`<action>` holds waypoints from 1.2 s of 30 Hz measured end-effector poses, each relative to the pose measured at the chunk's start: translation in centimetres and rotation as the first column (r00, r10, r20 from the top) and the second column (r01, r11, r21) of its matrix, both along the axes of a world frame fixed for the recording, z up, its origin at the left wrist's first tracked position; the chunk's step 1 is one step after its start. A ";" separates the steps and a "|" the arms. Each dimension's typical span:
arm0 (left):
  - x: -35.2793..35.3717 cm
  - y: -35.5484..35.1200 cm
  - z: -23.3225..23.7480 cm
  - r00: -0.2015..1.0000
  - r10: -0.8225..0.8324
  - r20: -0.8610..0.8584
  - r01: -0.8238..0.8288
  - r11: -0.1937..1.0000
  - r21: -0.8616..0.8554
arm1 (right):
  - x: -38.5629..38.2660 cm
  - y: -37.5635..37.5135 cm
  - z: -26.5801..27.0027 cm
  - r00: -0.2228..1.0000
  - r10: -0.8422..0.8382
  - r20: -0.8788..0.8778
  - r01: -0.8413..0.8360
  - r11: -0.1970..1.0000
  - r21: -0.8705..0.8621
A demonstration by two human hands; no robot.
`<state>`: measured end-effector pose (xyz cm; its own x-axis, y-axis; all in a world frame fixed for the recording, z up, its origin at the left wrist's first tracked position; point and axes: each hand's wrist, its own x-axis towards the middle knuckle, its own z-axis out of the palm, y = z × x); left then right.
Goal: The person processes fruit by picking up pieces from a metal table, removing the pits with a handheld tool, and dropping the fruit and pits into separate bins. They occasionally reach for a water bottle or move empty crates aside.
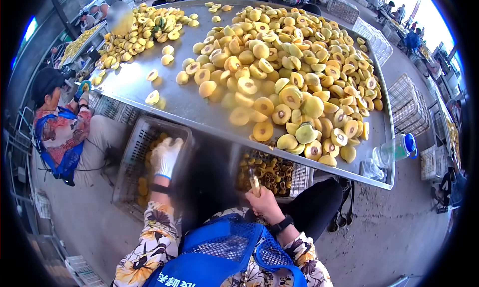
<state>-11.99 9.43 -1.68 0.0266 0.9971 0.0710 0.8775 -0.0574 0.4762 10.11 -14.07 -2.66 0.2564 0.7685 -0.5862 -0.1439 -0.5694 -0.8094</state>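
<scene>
My left hand (166, 158), in a white glove, reaches down into a grey plastic crate (130, 157) by my left knee. Yellow peach halves (143, 187) lie in that crate. The left fingertips are turned down and hard to see, so any fruit under them is hidden. My bare right hand (264, 204) is closed round a wooden-handled pitting knife (255, 183), its metal end pointing up and away from me. Just beyond that hand is a second crate (301, 179), holding dark pits and brown scraps (272, 169).
A metal table (179, 105) with a raised rim carries a big heap of halved yellow peaches (299, 72) and a smaller pile (144, 35). A plastic jar with a blue lid (410, 144) stands at its right corner. A co-worker (62, 122) sits at left; stacked crates (408, 105) stand right.
</scene>
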 end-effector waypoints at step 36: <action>11.9 -11.3 0.0 -0.005 0.564 0.826 0.841 0.450 -0.302 | 2.1 2.6 2.0 0.950 -0.236 -0.206 0.303 0.857 0.416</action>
<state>-0.11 -1.87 -1.68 0.7995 0.5125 -0.3132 -0.3105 0.7990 0.5149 12.24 -11.47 -0.61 0.4304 0.8667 -0.2522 -0.3732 -0.0836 -0.9240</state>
